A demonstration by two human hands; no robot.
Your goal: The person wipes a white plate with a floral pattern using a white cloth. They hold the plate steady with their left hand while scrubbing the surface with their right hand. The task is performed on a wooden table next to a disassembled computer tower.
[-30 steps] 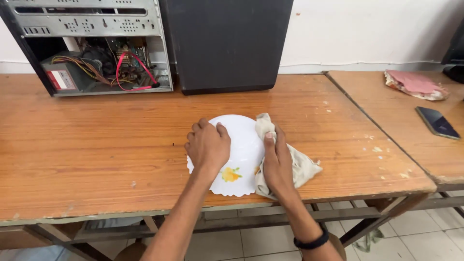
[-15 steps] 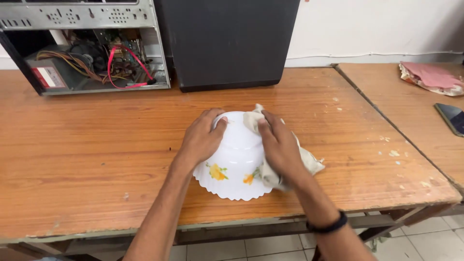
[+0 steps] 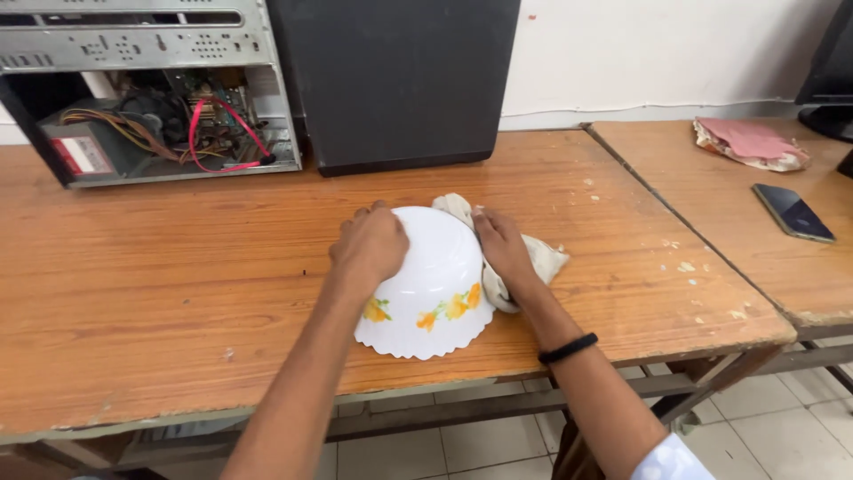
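A white bowl (image 3: 433, 289) with a scalloped rim and orange flower prints lies upside down, tilted toward me, near the front edge of a wooden table (image 3: 178, 293). My left hand (image 3: 371, 244) grips its left side. My right hand (image 3: 503, 249) presses a crumpled beige cloth (image 3: 542, 258) against the bowl's right side. A black band circles my right wrist.
An open computer case (image 3: 151, 89) with exposed wires stands at the back left, a black computer case (image 3: 400, 80) beside it. On a second table (image 3: 702, 178) to the right lie a dark phone (image 3: 793, 212) and a pink cloth (image 3: 751, 142). Tiled floor shows below.
The bowl has tipped up further toward me, showing more of its outer side. My right hand with the cloth has slid from the front right round to the bowl's far right side.
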